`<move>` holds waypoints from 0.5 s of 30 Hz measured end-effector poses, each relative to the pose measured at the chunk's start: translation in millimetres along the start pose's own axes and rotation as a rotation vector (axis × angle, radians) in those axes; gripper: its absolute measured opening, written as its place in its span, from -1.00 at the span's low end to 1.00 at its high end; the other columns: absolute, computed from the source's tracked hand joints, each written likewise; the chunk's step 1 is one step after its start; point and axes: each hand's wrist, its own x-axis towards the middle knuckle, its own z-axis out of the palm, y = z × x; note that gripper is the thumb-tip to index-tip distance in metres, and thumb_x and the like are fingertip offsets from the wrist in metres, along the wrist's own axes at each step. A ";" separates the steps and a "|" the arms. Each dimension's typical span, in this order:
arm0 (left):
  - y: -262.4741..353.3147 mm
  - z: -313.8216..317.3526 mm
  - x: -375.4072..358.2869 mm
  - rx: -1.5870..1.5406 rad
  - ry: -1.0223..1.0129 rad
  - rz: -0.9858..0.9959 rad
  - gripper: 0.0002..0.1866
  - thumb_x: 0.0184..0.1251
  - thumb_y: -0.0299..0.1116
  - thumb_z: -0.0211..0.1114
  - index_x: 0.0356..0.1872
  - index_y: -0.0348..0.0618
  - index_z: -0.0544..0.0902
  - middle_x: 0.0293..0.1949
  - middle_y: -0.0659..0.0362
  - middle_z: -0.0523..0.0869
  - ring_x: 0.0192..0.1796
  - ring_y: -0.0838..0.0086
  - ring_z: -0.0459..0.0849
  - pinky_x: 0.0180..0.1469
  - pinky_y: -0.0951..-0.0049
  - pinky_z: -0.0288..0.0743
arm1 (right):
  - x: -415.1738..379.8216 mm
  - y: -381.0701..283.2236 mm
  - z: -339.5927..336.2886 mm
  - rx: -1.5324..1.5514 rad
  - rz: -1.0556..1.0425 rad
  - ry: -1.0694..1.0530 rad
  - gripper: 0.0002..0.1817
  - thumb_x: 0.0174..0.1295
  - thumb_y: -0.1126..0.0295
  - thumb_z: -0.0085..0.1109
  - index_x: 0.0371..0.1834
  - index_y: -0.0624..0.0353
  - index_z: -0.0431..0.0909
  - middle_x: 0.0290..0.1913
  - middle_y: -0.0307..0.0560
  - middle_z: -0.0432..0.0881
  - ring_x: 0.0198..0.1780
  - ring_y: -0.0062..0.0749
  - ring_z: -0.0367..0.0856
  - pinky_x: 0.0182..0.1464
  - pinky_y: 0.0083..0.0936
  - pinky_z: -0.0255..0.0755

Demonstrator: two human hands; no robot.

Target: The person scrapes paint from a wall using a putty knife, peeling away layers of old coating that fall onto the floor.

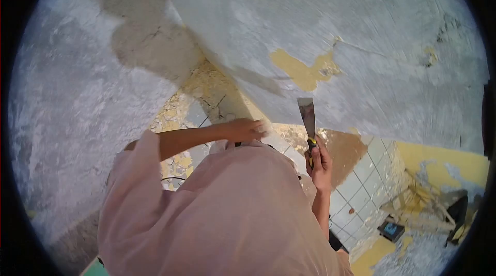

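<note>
My right hand (321,166) is wrapped round the black and yellow handle of a putty knife (308,116), held upright with its wide metal blade pointing up at the wall (392,85). Just above the blade tip, a bare yellow patch (305,72) shows in the grey-white wall coating. In front of my body, my left hand (245,129) reaches across to the right with nothing in it. Its fingers are stretched out and slightly blurred, overlapping the wall corner's lower end in this view.
Paint flakes litter the tiled floor (356,185), with a brown patch (343,154) near my right hand. At the lower right lie a dark box with a blue mark (391,229) and a wooden frame (421,203). Another rough wall (72,110) rises on the left.
</note>
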 end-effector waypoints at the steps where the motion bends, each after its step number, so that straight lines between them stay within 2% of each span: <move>1: -20.9 -5.3 -32.2 0.324 -0.192 -0.184 -0.45 0.34 0.13 -0.16 0.16 -0.04 0.36 -0.03 -0.03 0.56 0.02 0.14 0.54 0.02 0.22 0.38 | 3.0 1.6 -0.3 0.005 -0.003 -0.022 -0.62 0.39 0.28 -0.15 0.22 0.15 0.33 -0.63 -0.37 0.28 -0.71 -0.78 0.12 -0.69 -0.78 -0.01; 2: -43.5 -0.3 -64.4 0.451 -0.336 -0.347 -0.45 0.34 0.12 -0.15 0.15 -0.04 0.36 -0.03 -0.03 0.57 0.01 0.15 0.55 0.01 0.22 0.38 | 3.5 3.0 -2.3 0.015 0.028 -0.038 -0.61 0.37 0.30 -0.12 0.22 0.18 0.33 -0.62 -0.37 0.29 -0.68 -0.79 0.13 -0.66 -0.78 0.00; 3: -69.2 15.2 -103.6 0.432 -0.448 -0.482 -0.46 0.33 0.11 -0.14 0.15 -0.04 0.37 -0.04 -0.03 0.57 0.00 0.15 0.55 0.00 0.23 0.38 | 6.2 3.7 -3.5 0.023 0.056 -0.049 -0.60 0.36 0.32 -0.10 0.23 0.20 0.32 -0.60 -0.37 0.30 -0.66 -0.79 0.14 -0.63 -0.78 0.02; 6: -114.3 109.5 -220.8 0.190 -0.649 -0.733 -0.47 0.32 0.09 -0.12 0.13 -0.05 0.38 -0.06 -0.03 0.58 -0.03 0.17 0.56 -0.03 0.24 0.39 | 14.2 -2.3 2.1 0.004 0.026 -0.083 -0.60 0.36 0.31 -0.08 0.21 0.21 0.34 -0.60 -0.36 0.32 -0.65 -0.77 0.16 -0.60 -0.77 0.05; 8: -110.1 180.5 -271.8 0.065 -0.589 -0.836 -0.48 0.31 0.07 -0.10 0.12 -0.06 0.39 -0.07 -0.02 0.58 -0.05 0.17 0.56 -0.05 0.25 0.39 | 19.3 -9.2 5.0 -0.013 0.020 -0.089 -0.60 0.36 0.31 -0.08 0.21 0.21 0.34 -0.60 -0.36 0.32 -0.64 -0.77 0.16 -0.59 -0.76 0.06; 10: -99.1 219.8 -292.0 -0.014 -0.458 -0.903 -0.49 0.30 0.05 -0.08 0.11 -0.07 0.40 -0.08 -0.02 0.59 -0.06 0.18 0.57 -0.08 0.26 0.39 | 22.4 -13.4 8.0 -0.028 -0.017 -0.115 -0.61 0.36 0.32 -0.08 0.21 0.21 0.35 -0.62 -0.37 0.30 -0.64 -0.76 0.16 -0.58 -0.76 0.06; 15: -100.1 217.5 -271.8 -0.028 -0.168 -0.910 -0.51 0.27 0.01 -0.04 0.08 -0.08 0.42 -0.11 -0.01 0.60 -0.11 0.21 0.58 -0.13 0.28 0.40 | 28.4 -27.9 12.9 -0.101 -0.048 -0.072 -0.63 0.34 0.36 -0.05 0.18 0.20 0.38 -0.62 -0.37 0.31 -0.62 -0.76 0.18 -0.55 -0.75 0.10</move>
